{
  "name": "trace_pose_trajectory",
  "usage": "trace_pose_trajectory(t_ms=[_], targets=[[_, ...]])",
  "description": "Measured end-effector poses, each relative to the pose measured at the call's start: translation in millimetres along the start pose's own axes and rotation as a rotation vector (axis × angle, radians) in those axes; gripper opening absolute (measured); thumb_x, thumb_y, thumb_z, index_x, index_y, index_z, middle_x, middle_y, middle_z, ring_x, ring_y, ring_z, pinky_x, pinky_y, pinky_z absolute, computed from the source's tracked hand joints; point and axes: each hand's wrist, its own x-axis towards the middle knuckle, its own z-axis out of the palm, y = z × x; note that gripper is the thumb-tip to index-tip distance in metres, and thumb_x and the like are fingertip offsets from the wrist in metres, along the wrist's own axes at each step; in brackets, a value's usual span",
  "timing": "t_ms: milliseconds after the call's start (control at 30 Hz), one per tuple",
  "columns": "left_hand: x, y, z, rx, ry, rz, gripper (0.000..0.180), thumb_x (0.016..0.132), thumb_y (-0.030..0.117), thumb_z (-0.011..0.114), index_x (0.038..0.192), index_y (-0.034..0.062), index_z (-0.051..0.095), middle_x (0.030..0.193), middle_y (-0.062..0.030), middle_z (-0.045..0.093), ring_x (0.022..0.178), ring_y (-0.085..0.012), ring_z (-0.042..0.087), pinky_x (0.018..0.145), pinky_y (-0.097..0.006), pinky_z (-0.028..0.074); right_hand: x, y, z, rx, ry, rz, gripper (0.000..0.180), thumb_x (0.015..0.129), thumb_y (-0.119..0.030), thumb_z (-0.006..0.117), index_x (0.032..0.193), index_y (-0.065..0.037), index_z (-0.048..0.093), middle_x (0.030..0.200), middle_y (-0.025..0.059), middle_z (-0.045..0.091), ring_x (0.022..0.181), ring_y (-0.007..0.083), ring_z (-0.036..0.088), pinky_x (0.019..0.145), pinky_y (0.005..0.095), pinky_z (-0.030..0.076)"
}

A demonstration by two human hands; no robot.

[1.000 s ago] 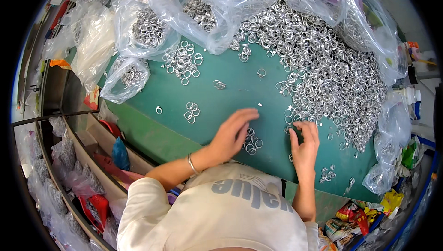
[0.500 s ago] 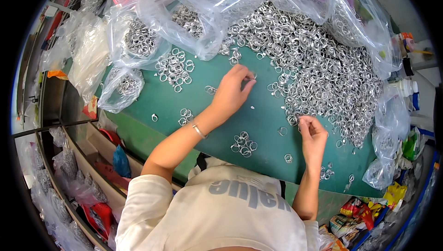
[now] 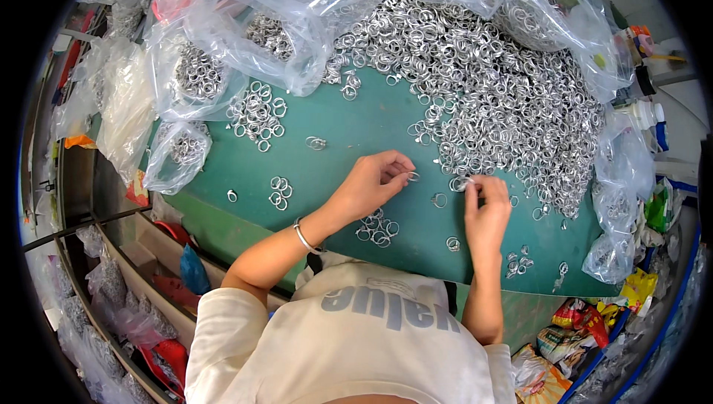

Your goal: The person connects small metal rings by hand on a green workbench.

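Note:
My left hand [image 3: 373, 181], with a bangle on its wrist, is closed in a pinch over the green tabletop [image 3: 319, 111]. A small silver ring [image 3: 414, 177] shows at its fingertips. Facing it, my right hand [image 3: 487, 211] is closed by the front edge of the large heap of silver rings [image 3: 512, 99]. Thumb and forefinger there pinch another ring [image 3: 463, 183], partly hidden by the fingers. Close by lie a single ring [image 3: 439, 200] and one more ring [image 3: 453, 243]. A small cluster of rings [image 3: 377, 229] lies just below my left forearm.
Clear plastic bags [image 3: 197, 85] with rings line the far left. A loose ring pile [image 3: 257, 116] lies beside them, and a smaller group [image 3: 280, 193] sits nearer. Clusters of rings [image 3: 519, 263] lie at the near right. A divided drawer [image 3: 141, 244] stands below left; coloured packets [image 3: 572, 322] lie below right.
My left hand has come nearer and to the right, toward my right hand, with a ring now showing at its fingertips. My right hand has drawn slightly left. The whole view has shifted a little.

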Motion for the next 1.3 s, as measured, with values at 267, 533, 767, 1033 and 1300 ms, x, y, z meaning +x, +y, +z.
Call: trace_pose_trajectory(t_ms=[267,533,767,1033,1300], targets=[[-3,7,3,0.093,-0.030,0.037,0.027,0.090,-0.002,0.055,0.117,-0.0025,0.058,0.093,-0.0037,0.062,0.079,-0.0089,0.058,0.071,-0.024,0.050,-20,-14,-8,-0.127,-0.130,-0.268,0.022,0.074,-0.001,0.068,0.095,-0.002,0.061,0.095,0.0112,0.058,0.089,0.0298,0.054,0.076,0.0394,0.042],[-2,2,15,-0.426,-0.187,-0.267,0.026,0.095,0.008,0.052,0.118,-0.0030,0.058,0.095,-0.0051,0.061,0.088,-0.0121,0.061,0.074,-0.026,0.052,-26,-25,2,0.248,-0.109,-0.217,0.013,0.075,0.000,0.071,0.086,-0.002,0.065,0.086,0.0088,0.060,0.082,0.0266,0.055,0.074,0.0366,0.043],[0,-2,17,-0.335,-0.211,-0.262,0.023,0.097,0.011,0.052,0.113,-0.0028,0.061,0.096,-0.0066,0.063,0.079,-0.0103,0.058,0.069,-0.024,0.050,-6,-11,2,0.046,0.108,-0.177,0.026,0.075,-0.005,0.072,0.099,-0.001,0.065,0.098,0.0087,0.061,0.090,0.0298,0.054,0.079,0.0387,0.042],[-2,4,11,-0.337,-0.109,-0.185,0.019,0.095,0.010,0.056,0.107,-0.0017,0.064,0.090,-0.0052,0.064,0.076,-0.0095,0.058,0.066,-0.023,0.049,-6,3,-4,-0.245,-0.023,-0.237,0.022,0.076,-0.006,0.070,0.096,-0.004,0.061,0.096,0.0067,0.059,0.091,0.0262,0.053,0.078,0.0384,0.039],[2,4,22,-0.125,-0.080,-0.091,0.017,0.091,0.008,0.059,0.104,-0.0014,0.064,0.087,-0.0053,0.064,0.071,-0.0121,0.058,0.063,-0.024,0.048,12,-8,7,-0.175,0.053,-0.281,0.028,0.078,-0.004,0.068,0.105,-0.004,0.061,0.106,0.0102,0.057,0.094,0.0284,0.053,0.078,0.0389,0.040]])
